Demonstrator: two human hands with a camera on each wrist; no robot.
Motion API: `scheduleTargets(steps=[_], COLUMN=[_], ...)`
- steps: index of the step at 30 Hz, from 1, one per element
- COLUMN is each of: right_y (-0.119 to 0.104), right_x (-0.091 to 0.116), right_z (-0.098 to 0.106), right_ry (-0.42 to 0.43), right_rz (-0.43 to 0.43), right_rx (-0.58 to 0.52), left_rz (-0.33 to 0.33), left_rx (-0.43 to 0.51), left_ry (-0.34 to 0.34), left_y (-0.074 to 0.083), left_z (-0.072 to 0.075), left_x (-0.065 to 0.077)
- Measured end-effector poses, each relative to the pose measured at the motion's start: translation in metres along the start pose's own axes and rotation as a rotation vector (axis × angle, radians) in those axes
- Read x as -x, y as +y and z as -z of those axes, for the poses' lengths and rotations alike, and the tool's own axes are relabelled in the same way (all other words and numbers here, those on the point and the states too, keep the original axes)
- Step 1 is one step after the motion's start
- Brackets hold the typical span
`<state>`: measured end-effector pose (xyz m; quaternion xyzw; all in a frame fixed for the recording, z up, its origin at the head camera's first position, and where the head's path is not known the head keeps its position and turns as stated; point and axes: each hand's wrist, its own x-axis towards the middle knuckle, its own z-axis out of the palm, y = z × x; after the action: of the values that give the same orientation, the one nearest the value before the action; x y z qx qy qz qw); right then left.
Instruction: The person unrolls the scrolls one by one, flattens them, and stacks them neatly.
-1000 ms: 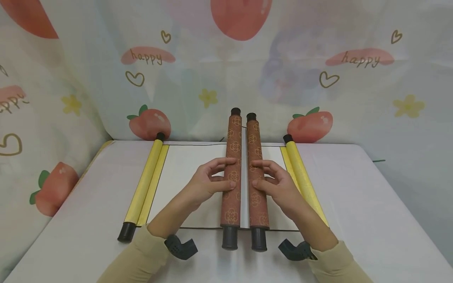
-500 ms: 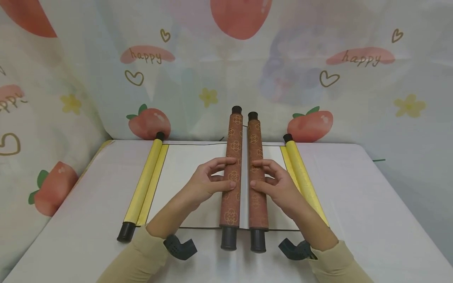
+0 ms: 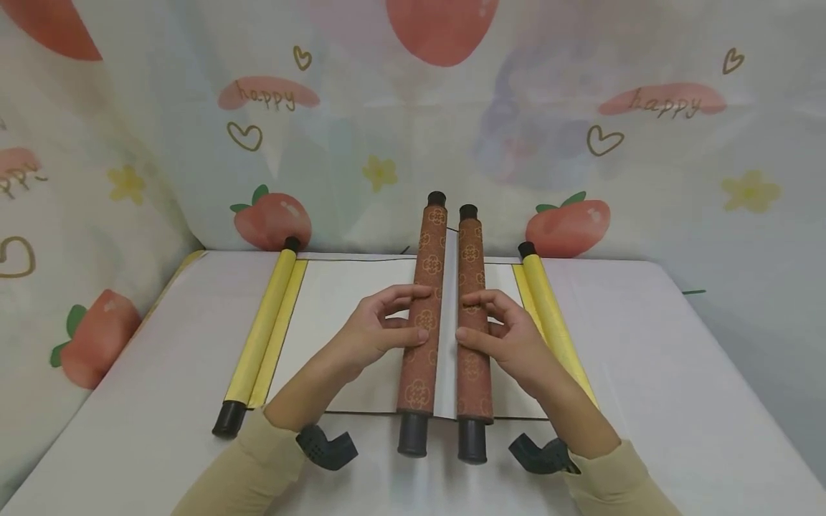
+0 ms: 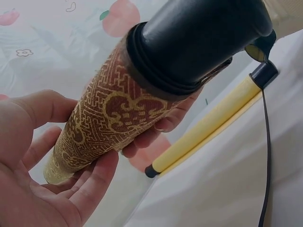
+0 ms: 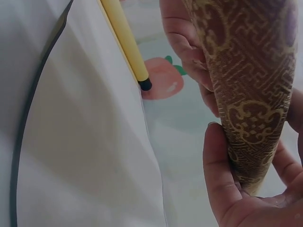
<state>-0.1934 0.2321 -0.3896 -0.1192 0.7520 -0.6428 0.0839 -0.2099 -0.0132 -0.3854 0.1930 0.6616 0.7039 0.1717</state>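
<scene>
My left hand (image 3: 361, 333) holds the left roll (image 3: 431, 240) of a reddish-brown patterned scroll, thumb and fingers curled round it. My right hand (image 3: 519, 344) holds the matching right roll (image 3: 473, 369) the same way. Both rolls have black end knobs and stand close together, their far ends tipped slightly inward. A narrow pale strip (image 3: 447, 365) shows between them. Beneath lies an unrolled scroll with a white sheet (image 3: 329, 308), a yellow left roller (image 3: 261, 330) and a yellow right roller (image 3: 555, 315). In the left wrist view, the brown roll (image 4: 128, 113) is off the sheet.
The white table (image 3: 645, 373) extends on both sides of the yellow scroll. A patterned cloth backdrop (image 3: 413, 129) with peaches, hearts and flowers rises behind and at the left. Dark curved devices (image 3: 329, 448) sit at both wrists.
The gap between the two brown rolls has widened a little, mostly at the near end. Their far ends have shifted slightly right. Both hands keep their hold; the yellow scroll stays in place.
</scene>
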Motion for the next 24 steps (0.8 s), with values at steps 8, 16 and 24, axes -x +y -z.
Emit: scheduleTargets(steps=[8, 16, 24], right_y=[0.0013, 0.0018, 0.0055], right_x=[-0.0004, -0.0013, -0.0027], right_z=[0.0032, 0.0048, 0.0032], right_ry=[0.001, 0.0, 0.006], right_rz=[-0.002, 0.03, 0.023], right_rx=[0.009, 0.003, 0.019], left_rz=[0.0, -0.014, 0.001], left_rx=[-0.009, -0.007, -0.005], left_ry=[0.014, 0.018, 0.024], left_y=[-0.0006, 0.0018, 0.0014], left_z=[0.0023, 0.0031, 0.0028], left_x=[-0.0009, -0.0002, -0.0001])
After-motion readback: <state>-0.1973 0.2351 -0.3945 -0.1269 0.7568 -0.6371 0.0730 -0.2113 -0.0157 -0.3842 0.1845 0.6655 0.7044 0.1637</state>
